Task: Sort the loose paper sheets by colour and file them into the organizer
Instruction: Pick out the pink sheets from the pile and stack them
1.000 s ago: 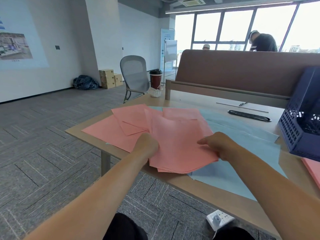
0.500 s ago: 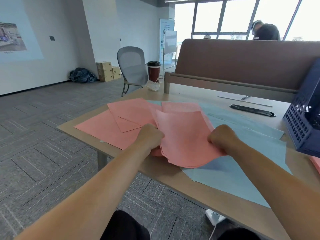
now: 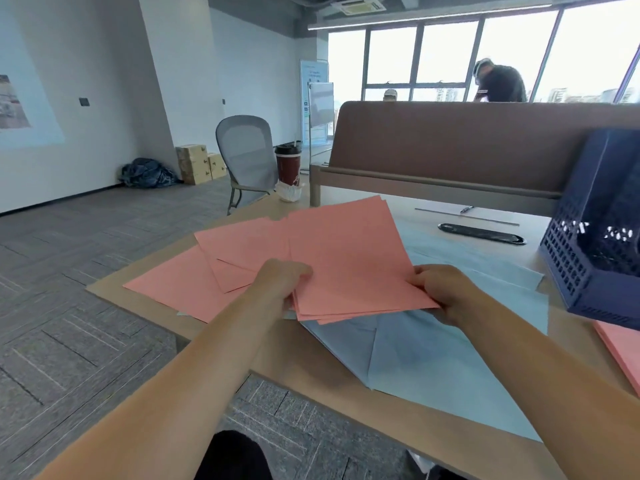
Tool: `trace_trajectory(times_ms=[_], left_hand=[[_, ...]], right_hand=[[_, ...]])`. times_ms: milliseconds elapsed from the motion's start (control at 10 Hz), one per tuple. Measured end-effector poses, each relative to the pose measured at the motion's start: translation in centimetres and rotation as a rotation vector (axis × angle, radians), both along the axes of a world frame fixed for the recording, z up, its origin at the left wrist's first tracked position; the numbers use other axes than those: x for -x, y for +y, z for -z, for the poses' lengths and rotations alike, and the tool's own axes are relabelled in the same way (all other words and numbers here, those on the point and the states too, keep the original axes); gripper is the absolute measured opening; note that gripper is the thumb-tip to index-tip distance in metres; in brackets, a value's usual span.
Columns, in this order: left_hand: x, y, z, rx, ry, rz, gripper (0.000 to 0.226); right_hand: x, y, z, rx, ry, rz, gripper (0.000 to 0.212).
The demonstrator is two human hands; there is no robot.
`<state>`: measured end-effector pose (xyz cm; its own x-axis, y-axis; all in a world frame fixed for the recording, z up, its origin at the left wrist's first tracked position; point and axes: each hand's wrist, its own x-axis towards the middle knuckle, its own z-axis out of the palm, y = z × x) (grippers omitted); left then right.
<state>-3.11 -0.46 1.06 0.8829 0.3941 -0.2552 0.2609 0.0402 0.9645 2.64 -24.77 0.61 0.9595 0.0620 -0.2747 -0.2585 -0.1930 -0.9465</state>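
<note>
Head view: left grip point(image 3: 284, 283), right grip point(image 3: 447, 293) hold one pink stack point(image 3: 346, 261).

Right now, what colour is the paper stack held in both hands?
The stack is salmon pink; head view.

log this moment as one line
phase: gathering pink | left hand: grips pink stack | right hand: grips pink stack | blue sheets: flat on desk | organizer: far right
</note>
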Motion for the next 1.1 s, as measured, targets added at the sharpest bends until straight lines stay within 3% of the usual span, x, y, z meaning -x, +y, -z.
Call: trace_trajectory(times_ms=[100,200,300,400,600,800,900,1100], left_hand=[[-2.3,0.0,-0.5,-0.171,-0.035,0.001,0.011],[-4.5,0.2,-0.3,-0.264,-0.083,-0.007,0.018],[-7.7,0.5,0.2,-0.352,-0.085,-0.009,0.005],[-10.4,0.5,0.4,-0.468,-0.077,-0.015,0.015],[-13.4,0.4,0.8,-0.476,0.033,-0.046,0.035],[-14.2,0.6,0.3,-0.550,0.097,-0.002,0.035],[-14.8,0.6,0.0,-0.353,0.083,-0.042,0.037],[-13.9,-0.1,-0.2,-0.465,0.083,-0.062,0.035]], right_hand=[[-1.8,0.1,-0.1,0.197,-0.138,0.040,0.014],[-4.0,0.8,-0.1,0.340,-0.209,0.036,0.017],[-7.1,2.2,0.2,0.550,-0.304,0.037,0.014],[-9.9,3.8,1.0,0.678,-0.306,0.032,0.012],[-12.6,5.3,1.2,0.778,-0.306,0.032,0.016],[-14.3,5.3,0.9,0.757,-0.250,0.038,0.021],[-14.8,5.2,0.8,0.659,-0.191,0.046,0.019],[-14.7,5.5,0.9,0.702,-0.228,-0.006,0.012]])
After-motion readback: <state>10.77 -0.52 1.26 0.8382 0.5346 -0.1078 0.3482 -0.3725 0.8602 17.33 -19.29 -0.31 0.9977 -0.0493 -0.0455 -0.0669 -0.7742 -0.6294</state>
